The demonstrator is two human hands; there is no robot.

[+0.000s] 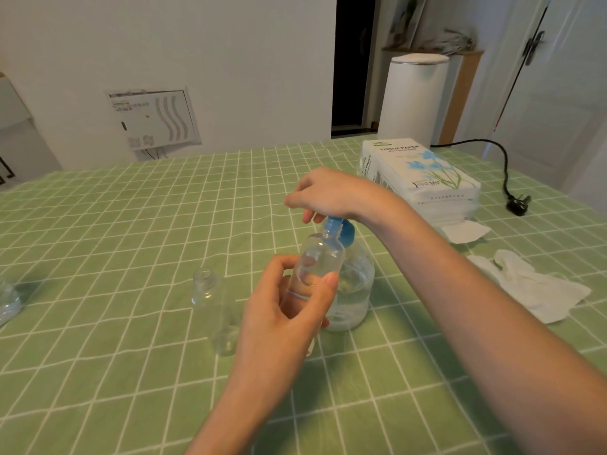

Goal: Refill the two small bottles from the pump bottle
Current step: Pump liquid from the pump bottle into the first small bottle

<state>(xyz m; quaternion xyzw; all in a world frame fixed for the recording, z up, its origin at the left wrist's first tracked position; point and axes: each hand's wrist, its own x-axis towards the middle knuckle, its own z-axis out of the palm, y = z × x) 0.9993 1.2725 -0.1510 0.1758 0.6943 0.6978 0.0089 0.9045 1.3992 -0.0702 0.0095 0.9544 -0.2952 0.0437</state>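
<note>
A clear pump bottle [356, 284] with a blue pump head [343, 233] stands on the green checked tablecloth [115, 356], partly filled with clear liquid. My right hand [328, 195] rests on top of the pump head, palm down, fingers loosely curled. My left hand [282, 310] grips a small clear bottle [318, 257], tilted, with its mouth right at the blue spout. A second small clear bottle [213, 303] stands upright and uncapped just left of my left hand, apart from it.
A pack of tissue paper [423, 178] lies at the back right, with loose crumpled tissues [532, 287] beside my right forearm. A black power plug and cord [517, 205] lie at the far right. A clear object [8, 300] sits at the left edge.
</note>
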